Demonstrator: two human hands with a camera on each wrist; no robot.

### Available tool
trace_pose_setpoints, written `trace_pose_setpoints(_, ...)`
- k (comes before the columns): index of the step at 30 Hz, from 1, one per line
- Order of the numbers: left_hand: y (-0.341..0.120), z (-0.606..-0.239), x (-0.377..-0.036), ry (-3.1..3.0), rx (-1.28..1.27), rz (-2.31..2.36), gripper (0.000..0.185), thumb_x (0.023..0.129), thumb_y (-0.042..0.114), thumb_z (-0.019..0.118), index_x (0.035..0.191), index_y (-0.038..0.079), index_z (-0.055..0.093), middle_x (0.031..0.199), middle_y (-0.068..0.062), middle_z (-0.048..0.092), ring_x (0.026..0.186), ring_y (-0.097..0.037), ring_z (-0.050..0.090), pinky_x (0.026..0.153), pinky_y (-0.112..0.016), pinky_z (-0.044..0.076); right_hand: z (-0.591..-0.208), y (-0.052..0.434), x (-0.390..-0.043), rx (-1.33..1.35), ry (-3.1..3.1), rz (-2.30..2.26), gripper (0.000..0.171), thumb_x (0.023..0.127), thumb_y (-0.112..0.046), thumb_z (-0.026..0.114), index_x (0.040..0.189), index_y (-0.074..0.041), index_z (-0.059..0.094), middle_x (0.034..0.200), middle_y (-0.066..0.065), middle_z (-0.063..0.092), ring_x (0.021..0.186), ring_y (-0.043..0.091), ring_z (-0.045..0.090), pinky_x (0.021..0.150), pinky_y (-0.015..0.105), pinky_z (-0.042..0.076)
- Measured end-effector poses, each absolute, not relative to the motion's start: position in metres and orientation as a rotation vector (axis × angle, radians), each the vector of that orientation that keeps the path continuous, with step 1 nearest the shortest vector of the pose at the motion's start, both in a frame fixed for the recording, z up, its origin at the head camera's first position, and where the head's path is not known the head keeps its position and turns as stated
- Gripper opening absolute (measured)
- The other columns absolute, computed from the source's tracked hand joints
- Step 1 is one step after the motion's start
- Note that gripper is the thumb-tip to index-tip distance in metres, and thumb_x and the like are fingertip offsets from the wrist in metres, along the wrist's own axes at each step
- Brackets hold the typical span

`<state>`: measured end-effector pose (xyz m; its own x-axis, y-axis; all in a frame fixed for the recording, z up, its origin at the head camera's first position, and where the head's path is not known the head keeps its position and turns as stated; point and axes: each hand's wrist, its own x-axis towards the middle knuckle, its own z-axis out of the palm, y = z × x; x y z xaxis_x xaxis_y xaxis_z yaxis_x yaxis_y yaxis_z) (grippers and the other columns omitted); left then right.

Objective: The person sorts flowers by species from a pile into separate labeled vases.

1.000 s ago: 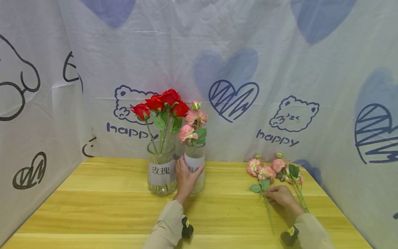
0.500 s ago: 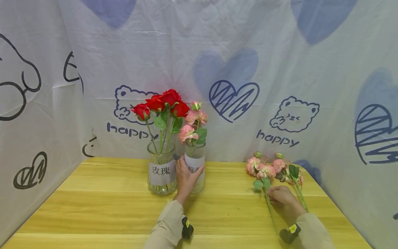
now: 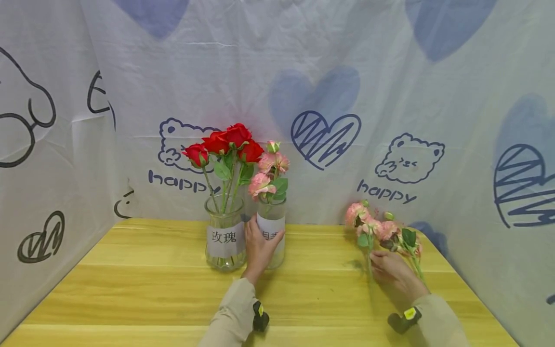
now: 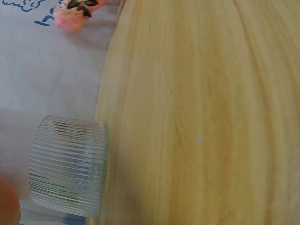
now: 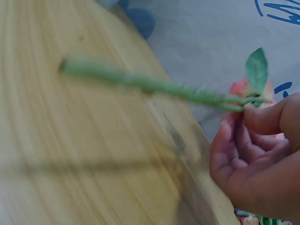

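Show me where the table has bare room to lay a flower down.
The wooden table is bare left of the rose jar, and again between the pink-flower jar gripped by the left hand and the right hand. The far right corner is crowded: the right hand pinches a pink stem beside another pink sprig.

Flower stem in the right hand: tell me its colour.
Green stem, topped with pink blooms; right wrist view shows it best.

A yellow wooden table (image 3: pixel 143 284) stands enclosed by white cloth (image 3: pixel 260 72) printed with blue hearts, bears and "happy"; lighting seems soft.
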<state>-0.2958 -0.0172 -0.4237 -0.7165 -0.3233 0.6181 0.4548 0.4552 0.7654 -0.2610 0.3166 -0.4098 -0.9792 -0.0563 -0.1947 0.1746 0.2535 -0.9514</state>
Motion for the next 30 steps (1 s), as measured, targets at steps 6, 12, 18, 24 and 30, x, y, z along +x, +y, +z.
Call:
trace_pose_setpoints(6, -0.018, -0.423, -0.296, -1.971, -0.108, -1.330, 0.079, 0.070, 0.019, 0.086, 0.129, -0.009, 0.043, 0.113, -0.024, 0.051, 0.103, -0.039, 0.050, 0.090, -0.053, 0.044, -0.404, 0.308, -0.264, 0.070, 2.197, -1.929, 0.057, 0.105, -0.010, 0.035, 0.145, 0.017, 0.006, 0.149, 0.037, 0.011, 0.138, 0.047, 0.017, 0.093, 0.025, 0.048)
trace_pose_setpoints(12, -0.018, -0.423, -0.297, -1.964, -0.112, -1.320, 0.078, 0.069, 0.018, 0.086, 0.128, -0.009, 0.043, 0.113, -0.024, 0.052, 0.102, -0.039, 0.050, 0.089, -0.052, 0.045, -0.402, 0.300, -0.265, 0.029, 2.215, -1.959, 0.057, 0.104, -0.009, 0.037, 0.144, 0.020, 0.009, 0.141, 0.036, 0.025, 0.122, 0.034, 0.043, 0.086, 0.024, 0.050)
trace_pose_setpoints(18, -0.017, -0.425, -0.297, -1.959, -0.114, -1.307, 0.077, 0.069, 0.018, 0.086, 0.127, -0.010, 0.044, 0.112, -0.025, 0.052, 0.101, -0.039, 0.050, 0.088, -0.053, 0.045, -0.400, 0.294, -0.267, 0.000, 2.215, -2.049, 0.040, 0.103, -0.005, 0.039, 0.134, 0.019, 0.028, 0.107, 0.008, 0.047, 0.090, 0.008, 0.051, 0.080, 0.024, 0.050)
trace_pose_setpoints(24, -0.017, -0.426, -0.298, -1.944, -0.115, -1.301, 0.079, 0.068, 0.018, 0.087, 0.128, -0.010, 0.043, 0.112, -0.025, 0.052, 0.102, -0.040, 0.051, 0.089, -0.053, 0.045, -0.393, 0.287, -0.270, 0.039, 2.173, -2.168, 0.020, 0.102, -0.004, 0.041, 0.117, 0.008, 0.041, 0.096, -0.001, 0.050, 0.086, 0.007, 0.052, 0.080, 0.025, 0.051)
trace_pose_setpoints(30, -0.017, -0.426, -0.297, -1.939, -0.118, -1.297, 0.078, 0.068, 0.018, 0.087, 0.127, -0.010, 0.044, 0.111, -0.025, 0.052, 0.102, -0.040, 0.051, 0.088, -0.053, 0.046, -0.382, 0.280, -0.277, -0.010, 2.185, -2.212, 0.012, 0.102, -0.004, 0.042, 0.108, 0.004, 0.049, 0.096, 0.000, 0.052, 0.088, 0.008, 0.052, 0.078, 0.022, 0.050)
